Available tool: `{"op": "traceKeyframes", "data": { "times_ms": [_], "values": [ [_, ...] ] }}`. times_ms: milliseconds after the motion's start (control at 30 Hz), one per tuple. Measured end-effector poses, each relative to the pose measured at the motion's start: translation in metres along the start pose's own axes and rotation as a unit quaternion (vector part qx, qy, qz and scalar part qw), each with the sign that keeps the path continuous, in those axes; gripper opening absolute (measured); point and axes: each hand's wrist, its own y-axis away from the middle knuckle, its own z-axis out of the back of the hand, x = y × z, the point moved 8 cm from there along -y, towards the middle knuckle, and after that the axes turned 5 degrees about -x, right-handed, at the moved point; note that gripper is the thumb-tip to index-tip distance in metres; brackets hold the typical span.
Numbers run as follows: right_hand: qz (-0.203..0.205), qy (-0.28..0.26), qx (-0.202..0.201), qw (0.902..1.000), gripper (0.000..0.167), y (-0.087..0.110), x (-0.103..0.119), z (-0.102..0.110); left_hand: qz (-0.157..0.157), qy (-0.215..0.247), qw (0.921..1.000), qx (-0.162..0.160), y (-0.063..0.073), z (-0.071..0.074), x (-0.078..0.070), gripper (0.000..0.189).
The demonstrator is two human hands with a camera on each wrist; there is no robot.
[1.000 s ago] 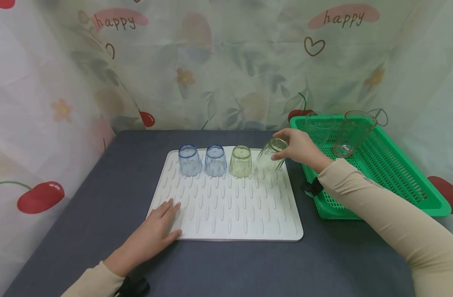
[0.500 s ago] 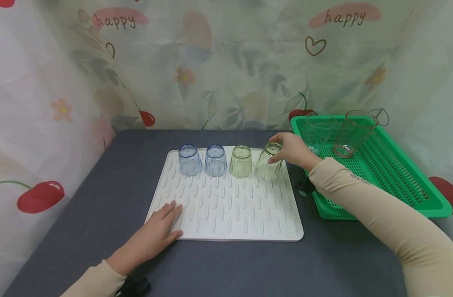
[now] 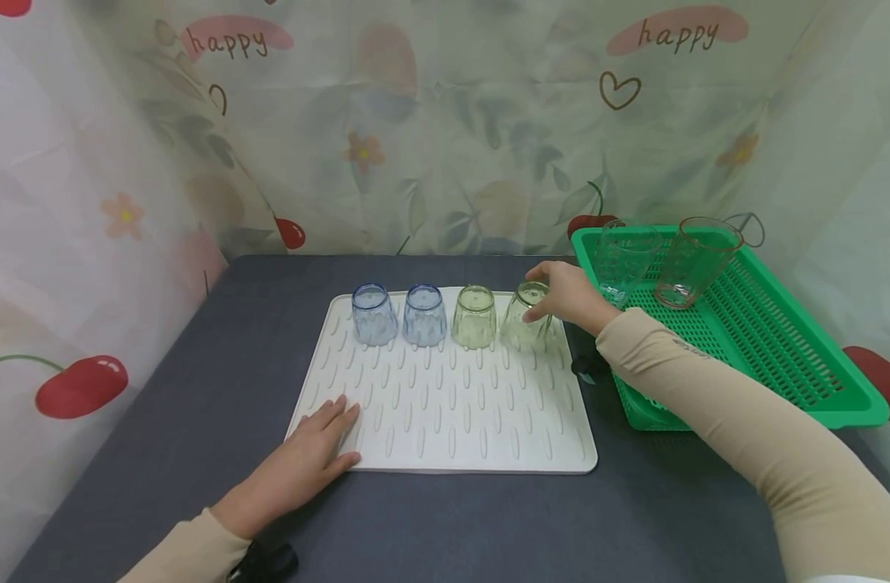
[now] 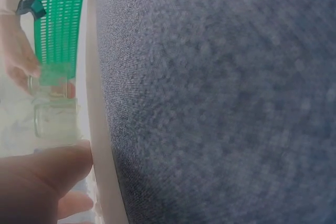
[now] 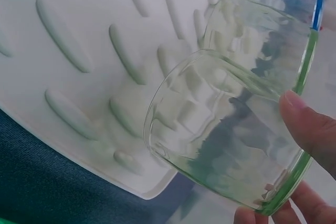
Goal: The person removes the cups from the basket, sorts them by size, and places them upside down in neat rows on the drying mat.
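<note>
pinching rightmost green glass (image 3: 520, 329) in right hand (image 3: 572, 296), left hand (image 3: 310, 447) well apart, spread on white mat (image 3: 466, 409)

Back: closed off by pale, creased printed fabric (image 3: 445, 182).
Print: "happy" (image 3: 239, 40) is lettered in brown over pink patches; an outlined heart (image 3: 619, 90), orange flowers (image 3: 364, 152) and muted leaves (image 3: 455, 231) are included.
Left side: enclosed by a fabric panel (image 3: 58, 267), marked with a large red cherry (image 3: 82, 387).
Right side: enclosed by similar cloth (image 3: 853, 202).
Table (image 3: 197, 389): dark blue-grey; a woven texture is shown in the left wrist view.
Light: diffuse; the left panel is lit more brightly than the back.
</note>
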Motion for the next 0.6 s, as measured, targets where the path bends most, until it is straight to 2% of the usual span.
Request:
{"op": "traceKeyframes", "data": {
  "times_ms": [300,600],
  "values": [
    [-0.001,-0.014,-0.014,0.9998,0.063,-0.0044,-0.003,-0.0033,0.006,-0.001,1.0,0.008,-0.0008,-0.0028,0.0012,0.064],
    [0.002,-0.016,-0.011,0.9998,0.06,-0.007,-0.0071,-0.0087,0.009,-0.005,0.9999,0.008,-0.0009,-0.0021,0.0008,0.063]
  ]
}}
